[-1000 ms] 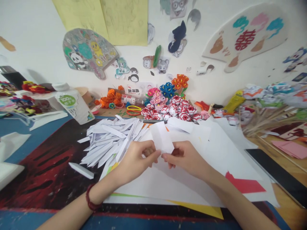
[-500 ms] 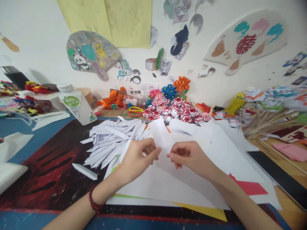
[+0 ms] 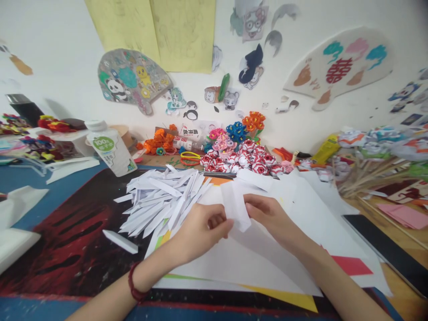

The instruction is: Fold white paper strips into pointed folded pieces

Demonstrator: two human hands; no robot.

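Observation:
A small white paper strip (image 3: 236,209) with a lengthwise crease is held up between my two hands, above the large white sheets (image 3: 264,263). My left hand (image 3: 205,229) pinches its left edge between thumb and curled fingers. On the other side my right hand (image 3: 267,211) is closed on the right edge, with part of its fingers hidden behind the paper. To the left of my left hand lies a pile of folded white paper strips (image 3: 160,196). One folded strip (image 3: 120,241) rests apart on the dark mat.
A white bottle (image 3: 112,151) stands at the back left. Red-and-white paper flowers (image 3: 247,158) and blue and orange ones line the wall. On the right are a black phone-like slab (image 3: 384,252), pink paper (image 3: 403,215) and thin sticks. A red paper piece (image 3: 352,265) lies under my right forearm.
The paper strip has come lower and tilted, and its lower end now shows between my hands. My right hand has shifted slightly right and up, its fingers now behind the strip's edge.

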